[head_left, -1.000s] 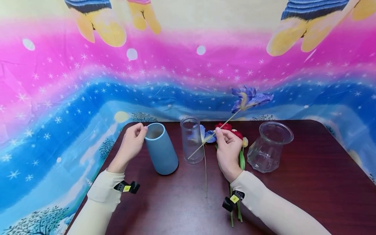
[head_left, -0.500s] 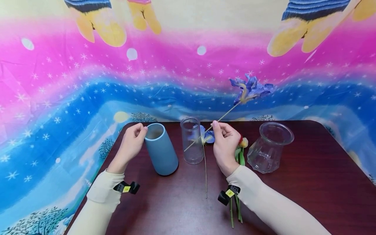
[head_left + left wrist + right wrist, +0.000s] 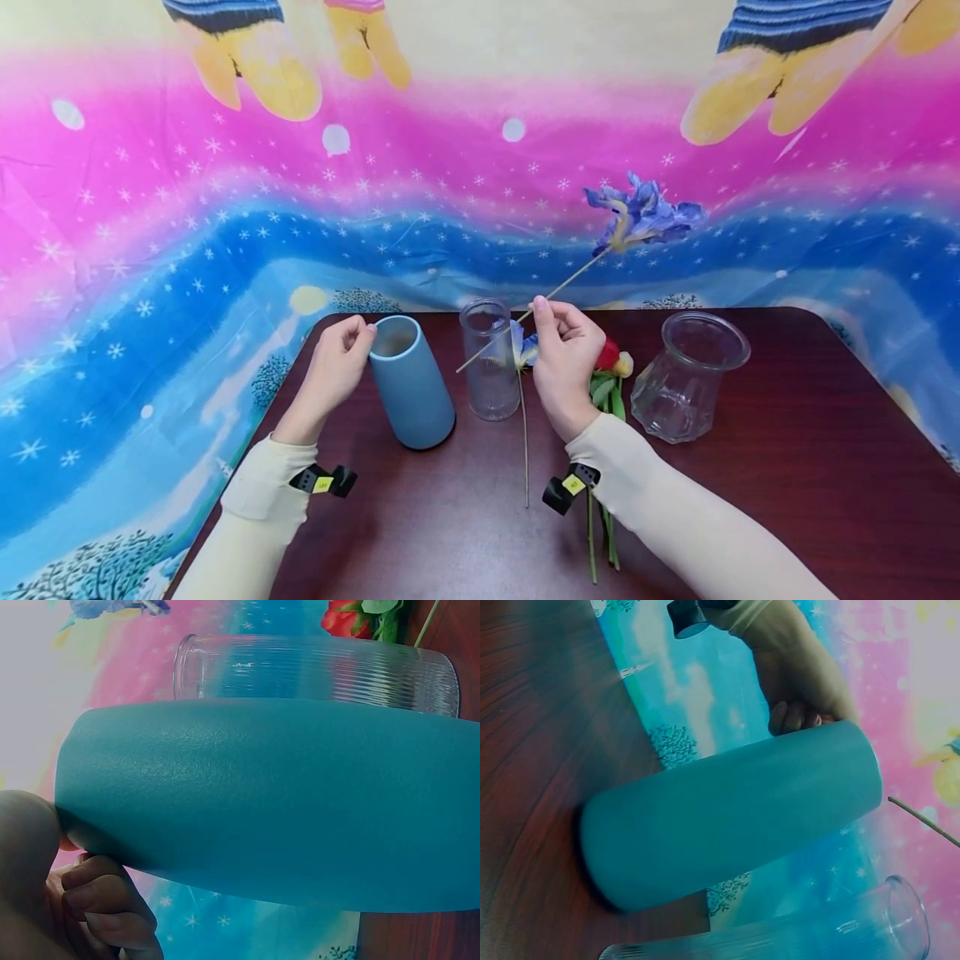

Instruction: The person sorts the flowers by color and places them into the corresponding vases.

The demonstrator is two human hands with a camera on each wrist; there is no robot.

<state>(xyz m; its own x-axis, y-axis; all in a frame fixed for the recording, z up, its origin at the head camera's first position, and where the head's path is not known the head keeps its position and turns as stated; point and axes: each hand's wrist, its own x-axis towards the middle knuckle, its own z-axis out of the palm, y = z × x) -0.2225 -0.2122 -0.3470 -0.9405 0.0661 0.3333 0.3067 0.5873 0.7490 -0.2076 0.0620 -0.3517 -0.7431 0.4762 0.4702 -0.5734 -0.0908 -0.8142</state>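
Note:
In the head view my left hand [image 3: 337,371] pinches the rim of a blue-grey tapered vase [image 3: 412,396], which stands on the table. The left wrist view shows the thumb and a finger at that rim, the other fingers curled. My right hand [image 3: 566,362] pinches the thin stem of a purple-blue iris [image 3: 637,218]. Its bloom points up and to the right. The bare stem end slopes down to the left, in front of a clear glass cylinder vase [image 3: 492,392]. In the right wrist view the stem [image 3: 922,819] ends just apart from the blue-grey vase's mouth.
Another blue flower [image 3: 523,343] lies behind the glass cylinder, its stem towards me. Red and pale yellow flowers with green stems [image 3: 613,392] lie partly under my right arm. A wide-mouthed clear glass vase [image 3: 678,392] stands at the right. A printed cloth hangs behind the dark table [image 3: 450,533].
My right hand has moved left and up, carrying the iris; its stem end has shifted left towards the blue-grey vase. The left hand and that vase have stayed in place.

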